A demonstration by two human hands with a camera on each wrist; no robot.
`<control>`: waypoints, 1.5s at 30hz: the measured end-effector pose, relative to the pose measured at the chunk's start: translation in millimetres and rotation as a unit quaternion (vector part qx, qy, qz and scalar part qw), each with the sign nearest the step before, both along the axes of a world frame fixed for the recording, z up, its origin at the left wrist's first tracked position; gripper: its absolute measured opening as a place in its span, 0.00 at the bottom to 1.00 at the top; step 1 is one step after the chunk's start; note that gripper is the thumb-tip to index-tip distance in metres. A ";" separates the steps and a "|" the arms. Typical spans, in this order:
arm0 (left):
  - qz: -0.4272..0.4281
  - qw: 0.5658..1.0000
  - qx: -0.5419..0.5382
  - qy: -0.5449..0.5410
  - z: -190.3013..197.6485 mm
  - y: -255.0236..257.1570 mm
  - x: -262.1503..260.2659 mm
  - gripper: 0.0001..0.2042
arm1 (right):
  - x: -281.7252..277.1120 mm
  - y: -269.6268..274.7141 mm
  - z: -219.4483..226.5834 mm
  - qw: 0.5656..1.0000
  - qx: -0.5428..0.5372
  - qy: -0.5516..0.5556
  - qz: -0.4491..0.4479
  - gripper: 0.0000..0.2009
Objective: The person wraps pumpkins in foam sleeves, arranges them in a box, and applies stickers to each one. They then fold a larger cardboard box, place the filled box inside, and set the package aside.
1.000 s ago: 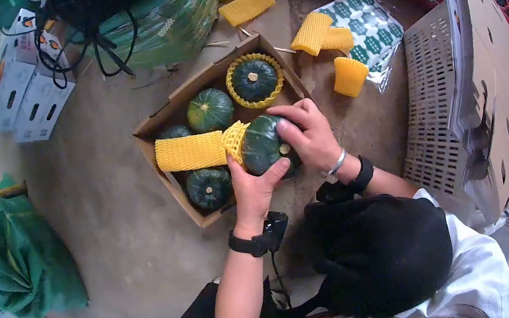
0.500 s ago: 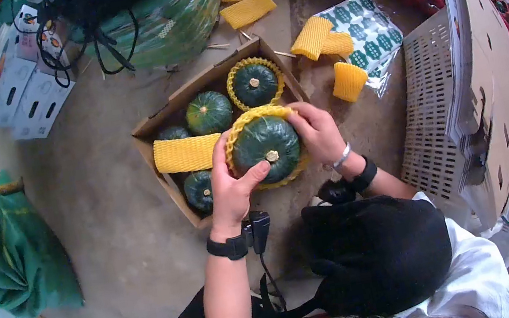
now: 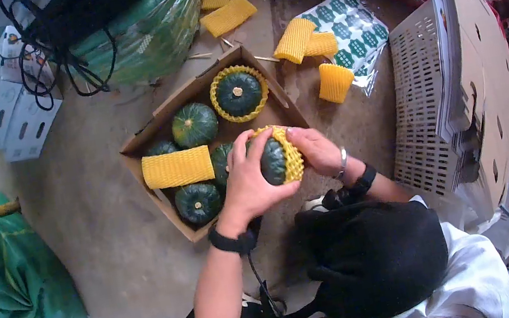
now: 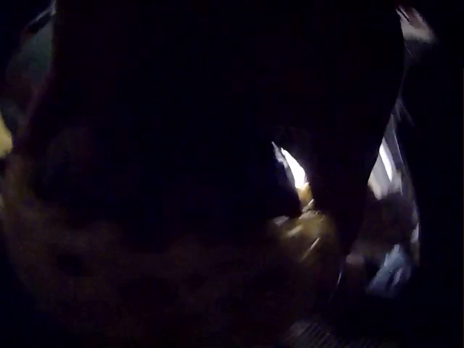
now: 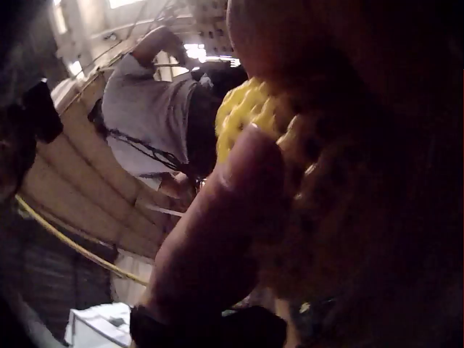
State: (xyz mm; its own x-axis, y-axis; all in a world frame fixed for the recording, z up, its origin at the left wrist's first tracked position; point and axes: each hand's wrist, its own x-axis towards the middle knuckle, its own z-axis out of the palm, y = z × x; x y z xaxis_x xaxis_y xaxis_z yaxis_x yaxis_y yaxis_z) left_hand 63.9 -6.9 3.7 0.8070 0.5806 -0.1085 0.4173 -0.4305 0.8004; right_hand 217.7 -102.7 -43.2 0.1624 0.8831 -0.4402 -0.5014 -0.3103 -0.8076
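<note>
A dark green pumpkin (image 3: 273, 163), partly wrapped in a yellow foam net (image 3: 290, 153), is held up between both hands over the box's near corner. My left hand (image 3: 249, 176) grips its left side, fingers spread over the top and thumb along the near side. From the right, my right hand (image 3: 319, 153) holds the netted side. In the right wrist view the right thumb (image 5: 243, 170) presses on the foam net (image 5: 254, 109). The left wrist view is mostly dark. Just left of the hands, an open cardboard box (image 3: 163, 216) contains several pumpkins, one (image 3: 239, 93) in its own net.
A flat foam net (image 3: 177, 168) lies across pumpkins in the box. More foam nets (image 3: 294, 41) and a printed plastic sheet (image 3: 350, 28) are on the floor beyond. A plastic crate (image 3: 415, 91) with stacked cardboard stands at right, a green sack (image 3: 20, 265) at left.
The pumpkin has turned from stem up onto its side, its netted part now facing right. My left hand has moved over its top, and the foam net has come around it since a second ago.
</note>
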 end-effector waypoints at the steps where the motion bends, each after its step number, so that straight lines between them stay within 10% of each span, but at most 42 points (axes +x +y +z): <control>1: -0.009 0.997 -0.078 -0.021 -9.6 12.1 4.5 0.44 | 16.5 2.2 0.1 0.973 0.018 -0.223 0.055 0.18; 3: -0.004 0.977 -0.208 -0.050 -31.4 26.4 19.3 0.40 | 33.8 -8.6 0.9 0.899 -0.088 -0.428 -0.003 0.17; 5: -0.004 0.993 -0.119 -0.001 -47.6 31.1 41.8 0.39 | 45.2 -10.5 -7.0 0.768 -0.051 -0.639 0.006 0.21; 8: 0.036 0.985 0.073 0.151 -57.7 12.6 70.6 0.42 | 51.0 -19.0 -30.6 0.849 -0.117 -0.505 0.103 0.20; 12: -0.026 0.974 0.139 0.180 -68.0 13.0 67.8 0.44 | 61.8 -19.6 -18.5 0.853 -0.074 -0.507 0.094 0.17; 15: -0.100 0.958 0.158 0.219 -56.4 11.9 60.6 0.43 | 108.9 -5.8 -13.1 0.643 -0.018 -0.747 -0.170 0.17; 16: -0.112 0.960 0.147 0.211 -54.9 9.4 57.5 0.43 | 123.5 2.8 -16.5 0.643 -0.019 -0.746 -0.173 0.17; 19: -0.104 0.974 0.123 0.163 -59.6 4.6 46.8 0.37 | 149.0 -6.7 -47.3 0.452 -0.171 -0.862 -0.157 0.17; 21: -0.070 0.983 0.134 0.106 -66.3 5.6 38.4 0.35 | 163.5 -9.9 -80.4 0.585 -0.139 -0.799 -0.009 0.15; 24: 0.041 0.995 -0.086 0.021 -45.8 19.4 10.6 0.37 | 102.5 -2.0 4.4 0.615 0.033 -0.783 -0.089 0.09; 29: -0.004 0.966 -0.211 -0.147 21.4 5.2 -20.5 0.29 | 27.7 16.5 81.0 0.836 0.142 -0.315 0.426 0.10; 30: -0.080 0.975 -0.174 -0.115 10.5 9.8 -26.2 0.24 | 20.6 24.7 77.1 0.833 0.152 -0.314 0.429 0.10; 32: 0.063 0.946 -0.277 -0.156 -3.9 9.2 -40.6 0.15 | 10.7 38.1 58.9 0.959 0.068 -0.223 0.161 0.10; 34: 0.187 0.739 -0.580 -0.289 7.3 5.6 -50.5 0.16 | -9.4 57.6 46.2 0.913 0.132 -0.341 0.180 0.12; 35: 0.185 0.740 -0.578 -0.289 10.9 7.2 -54.4 0.16 | -23.4 70.3 46.9 0.889 0.131 -0.371 0.235 0.11; 38: 0.207 0.557 -0.705 -0.387 9.0 15.2 -69.4 0.15 | -26.7 122.1 37.4 0.776 0.181 -0.494 0.349 0.11; 40: 0.298 0.834 -0.406 -0.224 -18.1 24.7 -83.4 0.14 | -29.9 161.4 19.1 0.687 0.134 -0.666 0.260 0.23; 41: 0.344 0.860 -0.333 -0.175 -28.0 34.0 -96.7 0.14 | -36.3 172.9 13.4 0.687 0.134 -0.667 0.256 0.23; 43: 0.407 0.778 -0.380 -0.291 -17.9 45.9 -114.4 0.17 | -51.4 189.9 4.1 0.474 0.178 -0.788 0.349 0.33; 45: 0.426 0.755 -0.388 -0.312 -14.4 53.9 -133.9 0.17 | -64.5 197.8 -5.2 0.536 0.166 -0.755 0.340 0.36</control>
State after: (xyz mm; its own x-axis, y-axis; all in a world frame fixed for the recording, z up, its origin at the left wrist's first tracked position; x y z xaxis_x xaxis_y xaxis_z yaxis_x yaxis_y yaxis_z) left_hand -70.0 46.9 -10.8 0.2102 0.8757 -0.4348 -0.2850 0.4803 0.8295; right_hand 153.2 95.1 -48.5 -0.2960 0.9533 -0.0603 0.9391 0.2789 -0.2010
